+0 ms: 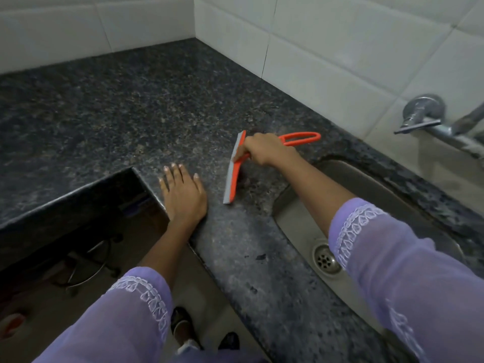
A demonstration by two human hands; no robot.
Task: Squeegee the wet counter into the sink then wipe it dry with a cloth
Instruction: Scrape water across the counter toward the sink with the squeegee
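Beside the sink [296, 213], my right hand [264, 149] grip closed on the squeegee [231, 176], left hand [182, 193] flat, empty: a tilted blade would likely leave streaks on the surface [131, 113].

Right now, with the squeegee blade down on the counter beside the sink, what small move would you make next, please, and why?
Probably draw the squeegee toward the sink. The right hand already grips it near the blade, whose edge rests on the counter just short of the basin rim, so a short pull should push water in. The left hand lies flat, bracing.
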